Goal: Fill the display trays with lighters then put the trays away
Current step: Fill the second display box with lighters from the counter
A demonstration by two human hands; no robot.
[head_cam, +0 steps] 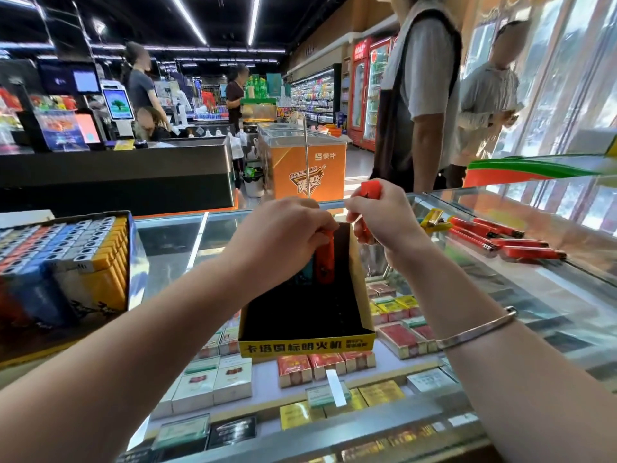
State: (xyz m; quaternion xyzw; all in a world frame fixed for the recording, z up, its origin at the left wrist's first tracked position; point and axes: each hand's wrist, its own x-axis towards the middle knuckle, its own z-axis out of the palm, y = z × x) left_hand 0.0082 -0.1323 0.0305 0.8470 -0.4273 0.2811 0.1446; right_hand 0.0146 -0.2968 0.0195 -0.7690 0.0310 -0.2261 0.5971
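The yellow-fronted display tray (307, 344) sits on the glass counter (500, 295) in the middle of the view, its black interior almost bare; only a few lighters stand at its far end. The left hand (283, 228) has its fingers curled round the top of an orange lighter (324, 259) and holds it upright at that far end, next to a teal one that is mostly hidden. The right hand (377, 212) hovers just beyond the tray's far right corner, closed round a small bunch of orange lighters (370, 190); how many it holds cannot be told.

More loose orange lighters (507, 242) lie on the counter to the right, well apart from the tray; a full tray of mixed lighters (63, 262) stands at the near left.

The step in hand looks like seating the lighter in the far row; it would go best kept vertical and pressed snug against its neighbour, so the row packs tight and nothing topples in the empty space behind; the right hand could feed the next one across as soon as the left lets go. The task seems at an early stage for this tray.
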